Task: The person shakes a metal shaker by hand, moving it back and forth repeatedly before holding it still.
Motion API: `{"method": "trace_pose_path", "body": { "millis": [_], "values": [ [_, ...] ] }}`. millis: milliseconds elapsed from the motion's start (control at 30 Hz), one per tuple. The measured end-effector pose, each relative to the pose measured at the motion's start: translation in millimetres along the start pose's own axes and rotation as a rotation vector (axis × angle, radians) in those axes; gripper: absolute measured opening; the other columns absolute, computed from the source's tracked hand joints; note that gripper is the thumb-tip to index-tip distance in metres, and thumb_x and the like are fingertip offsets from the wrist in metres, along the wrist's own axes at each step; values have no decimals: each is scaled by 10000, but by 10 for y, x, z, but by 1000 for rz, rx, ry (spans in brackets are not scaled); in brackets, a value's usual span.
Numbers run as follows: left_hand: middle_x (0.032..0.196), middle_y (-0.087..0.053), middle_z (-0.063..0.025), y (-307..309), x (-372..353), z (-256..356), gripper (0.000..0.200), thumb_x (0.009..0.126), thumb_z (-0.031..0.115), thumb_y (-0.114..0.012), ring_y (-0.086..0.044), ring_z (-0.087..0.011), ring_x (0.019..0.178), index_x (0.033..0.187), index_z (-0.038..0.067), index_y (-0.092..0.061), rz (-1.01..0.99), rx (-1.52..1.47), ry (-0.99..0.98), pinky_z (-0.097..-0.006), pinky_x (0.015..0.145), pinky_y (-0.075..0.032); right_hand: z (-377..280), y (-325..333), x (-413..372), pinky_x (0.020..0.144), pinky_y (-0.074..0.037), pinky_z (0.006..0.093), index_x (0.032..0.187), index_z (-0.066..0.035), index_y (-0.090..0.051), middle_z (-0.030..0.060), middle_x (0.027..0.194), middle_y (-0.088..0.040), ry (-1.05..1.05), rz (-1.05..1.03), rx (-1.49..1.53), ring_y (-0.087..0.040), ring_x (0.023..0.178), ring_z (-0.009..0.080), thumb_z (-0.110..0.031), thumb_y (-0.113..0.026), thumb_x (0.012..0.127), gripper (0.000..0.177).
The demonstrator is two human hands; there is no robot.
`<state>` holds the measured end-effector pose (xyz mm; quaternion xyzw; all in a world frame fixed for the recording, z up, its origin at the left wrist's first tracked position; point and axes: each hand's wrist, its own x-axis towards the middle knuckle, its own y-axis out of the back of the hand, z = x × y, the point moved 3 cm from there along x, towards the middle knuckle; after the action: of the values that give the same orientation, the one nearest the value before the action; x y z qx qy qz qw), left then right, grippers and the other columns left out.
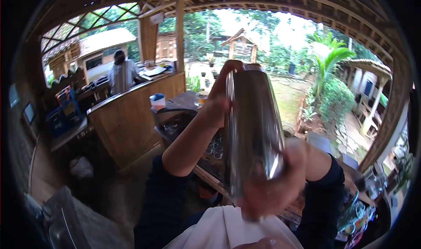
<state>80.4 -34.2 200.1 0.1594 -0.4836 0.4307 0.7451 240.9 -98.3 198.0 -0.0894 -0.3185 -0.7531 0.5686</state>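
We hold the steel shaker (254, 122) upright before us, above the table (182, 103). Our left hand (219, 97), forearm raised, closes over its top, and our right hand (280, 183), blurred, clasps its base.

One shaker (254, 130). Two hands are closed around it: the left hand (221, 95) at the top and the right hand (272, 187) at the bottom. One white cloth (228, 229) lies below them. On the table (180, 103) stand one white tub (157, 102) with a blue lid and one glass (201, 99) of amber drink. More clear glasses (215, 149) stand under the left arm, too hidden to count. One other person (121, 76) stands far off. There are at least two blue crates (66, 113) at the left. One small roofed hut (242, 45) and one palm (326, 58) show in the garden.
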Motion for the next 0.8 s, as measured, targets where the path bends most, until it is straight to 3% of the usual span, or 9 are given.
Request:
{"method": "trace_pose_path", "body": {
  "millis": [67, 133, 167, 200, 333, 367, 467, 667, 800],
  "values": [
    [1158, -556, -110, 304, 139, -401, 390, 914, 379, -455, -581, -206, 996, 1043, 33, -578, 290, -406, 407, -369, 876, -483, 211, 58, -302, 963, -235, 692, 1039, -179, -615, 74, 1068, -610, -189, -230, 132, -575, 1075, 295, -266, -590, 809, 247],
    [997, -621, -146, 438, 425, -641, 394, 953, 320, -353, -621, -240, 880, 1099, 10, -547, -55, -680, 505, -366, 723, -544, 631, 39, -456, 1005, -261, 603, 1055, -152, -635, 123, 1188, -551, -495, -67, -102, -487, 1172, 356, -298, -721, 704, 389],
    [900, -635, -134, 560, 568, -870, 372, 938, 295, -354, -628, -241, 845, 994, 7, -583, -161, -301, 173, -343, 705, -546, 779, 55, -491, 974, -379, 505, 1074, -93, -625, 201, 1293, -471, -767, -117, -186, -458, 1190, 418, -270, -797, 646, 494],
    [885, -629, -130, 154, 504, -642, 354, 915, 287, -372, -631, -242, 836, 981, 9, -582, 395, -533, 357, -339, 710, -543, 788, 96, -494, 974, -390, 474, 1069, -81, -625, 210, 1287, -469, -980, 0, -17, -416, 1219, 441, -209, -823, 609, 517],
    [1069, -614, -142, -106, 520, -578, 439, 850, 342, -563, -606, -268, 968, 1169, 44, -516, -5, -541, 472, -400, 879, -490, 54, 336, -341, 976, -298, 633, 1181, -198, -557, 190, 1327, -430, -146, -331, -658, -370, 1263, 411, -468, -632, 790, 481],
    [1134, -579, -136, -270, 450, -571, 498, 825, 311, -618, -584, -259, 1014, 1222, 59, -455, -187, -473, 256, -399, 892, -477, -169, 375, -213, 799, -438, 601, 1083, -187, -570, 100, 1041, -583, 28, -235, -653, -600, 929, 248, -269, -580, 840, 256],
    [1241, -502, -117, -541, 485, -762, 717, 797, 246, -698, -541, -244, 1086, 1353, 100, -271, -604, -383, 94, -396, 891, -463, -112, 627, -289, 841, -401, 616, 1086, -142, -574, 106, 1061, -588, -75, -354, -687, -591, 956, 286, -308, -599, 819, 316],
    [1059, -605, -165, -864, 1060, -1544, 391, 945, 283, -343, -616, -277, 943, 1142, -5, -519, 40, -837, 580, -408, 824, -525, 469, 1341, -577, 1015, -286, 533, 1034, -156, -652, 96, 1259, -506, -877, -240, -691, -357, 1255, 370, -317, -794, 610, 475],
    [1233, -508, -175, -1030, 1027, -1745, 426, 902, 232, -462, -548, -304, 1079, 1259, 6, -413, -470, -995, 621, -473, 941, -429, -166, 1479, -174, 1000, -329, 518, 1170, -119, -573, 149, 1228, -518, -485, -445, -706, -424, 1196, 385, -393, -716, 716, 549]
  ]
}}
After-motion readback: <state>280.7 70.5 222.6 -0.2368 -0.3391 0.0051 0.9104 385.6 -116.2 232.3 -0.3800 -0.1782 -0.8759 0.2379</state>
